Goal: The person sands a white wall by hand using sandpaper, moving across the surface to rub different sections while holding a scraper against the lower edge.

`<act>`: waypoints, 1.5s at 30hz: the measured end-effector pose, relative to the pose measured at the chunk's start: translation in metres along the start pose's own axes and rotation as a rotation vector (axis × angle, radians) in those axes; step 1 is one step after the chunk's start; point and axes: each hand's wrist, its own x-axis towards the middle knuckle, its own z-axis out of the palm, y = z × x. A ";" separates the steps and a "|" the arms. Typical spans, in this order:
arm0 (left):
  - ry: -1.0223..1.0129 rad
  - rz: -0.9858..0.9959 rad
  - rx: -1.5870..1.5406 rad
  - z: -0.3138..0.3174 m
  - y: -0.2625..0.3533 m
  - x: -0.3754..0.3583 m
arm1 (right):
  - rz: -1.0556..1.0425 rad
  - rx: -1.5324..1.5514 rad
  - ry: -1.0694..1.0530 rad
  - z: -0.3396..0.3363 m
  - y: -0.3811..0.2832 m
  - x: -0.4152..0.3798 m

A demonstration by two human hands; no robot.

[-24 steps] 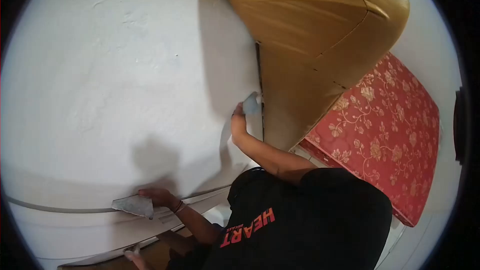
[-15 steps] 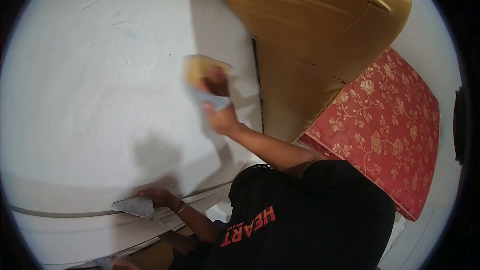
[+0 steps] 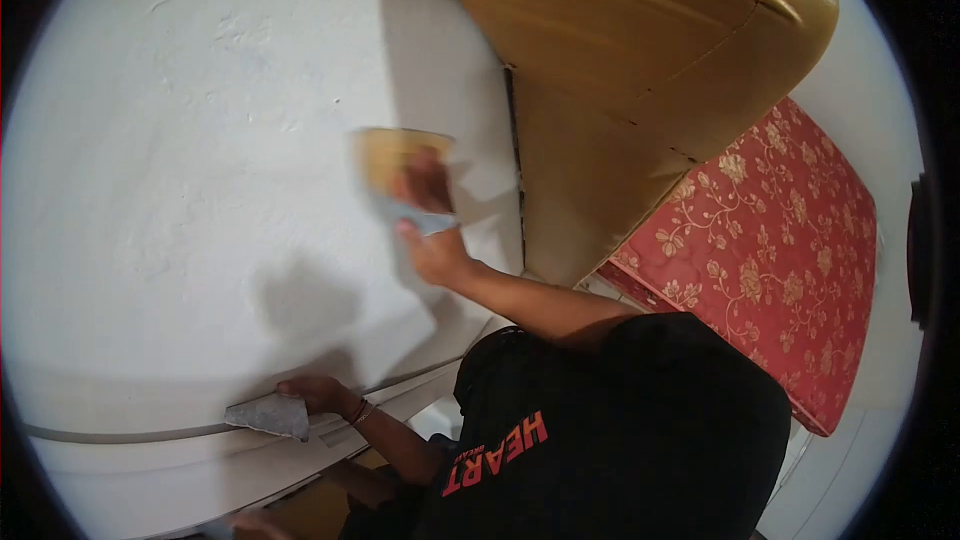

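Right hand (image 3: pixel 432 240): centre of the frame, forearm running up from the lower right, fingers folded round a yellow-backed sheet (image 3: pixel 395 155) and pressing it flat to the white wall (image 3: pixel 180 140). Hand and sheet are both motion-blurred, so I cannot tell single fingers apart; a pale blue-grey edge of the sheet shows just under the fingertips. Left hand (image 3: pixel 318 393): lower left of the frame, fingers curled narrow on a grey scrap (image 3: pixel 268 414), which lies against the wall right at the raised moulding band (image 3: pixel 120 433) that crosses the lower left. A thin bracelet (image 3: pixel 358 412) sits on that wrist. The two hands are well apart, the right one higher and nearer the middle. White wall: fills the left half of the frame, its surface rough and patchy toward the upper left, with the shadow of an arm falling between the two hands. Tan upholstered cushion (image 3: pixel 640 40): upper right, its edge touching the wall just beside the right hand. Red floral mattress (image 3: pixel 770 250): right of the frame, below the cushion and tilted. Black shirt (image 3: pixel 620 430) with red lettering: lower right, both arms coming out of it. A blurred shape at the bottom edge, lower left, I cannot identify.
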 end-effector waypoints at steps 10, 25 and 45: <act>0.022 0.109 0.226 0.000 -0.013 0.002 | -0.024 0.081 -0.050 -0.020 -0.055 0.051; -0.027 -0.025 0.101 -0.005 -0.019 0.000 | -0.303 -0.116 0.032 -0.017 -0.054 0.099; -0.004 -0.216 -0.006 0.004 0.036 -0.011 | -0.275 -0.212 -0.064 0.006 -0.020 0.044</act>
